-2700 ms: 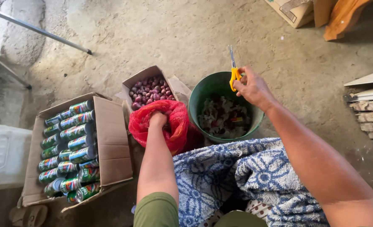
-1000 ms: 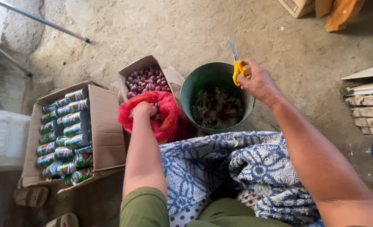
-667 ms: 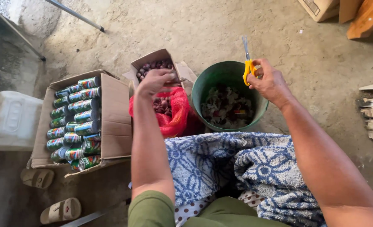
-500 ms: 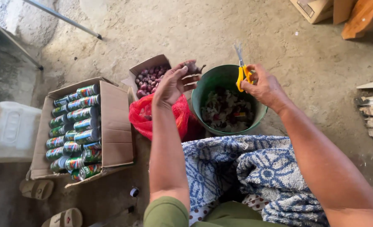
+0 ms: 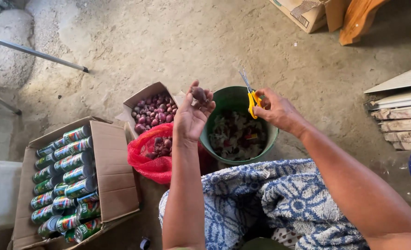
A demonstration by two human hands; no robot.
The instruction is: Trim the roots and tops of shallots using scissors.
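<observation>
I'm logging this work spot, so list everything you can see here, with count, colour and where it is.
Small onion: one, purplish brown, in the left hand's fingertips.
Scissors: one pair, yellow handles, in the right hand.
Bucket: one, green, centre, holding peel scraps.
Mesh bag: one, red, left of the bucket, onions inside.
Small carton: one, brown, behind the bag, full of purple onions.
Large carton: one, brown, far left, rows of green cans.
Patterned cloth: one, blue and white, on the lap.
Left hand: raised beside the bucket.
Right hand: over the bucket rim.

Storeroom/yard: dirt floor (image 5: 168,41), carton of cans (image 5: 62,180), stacked boards (image 5: 400,115).
</observation>
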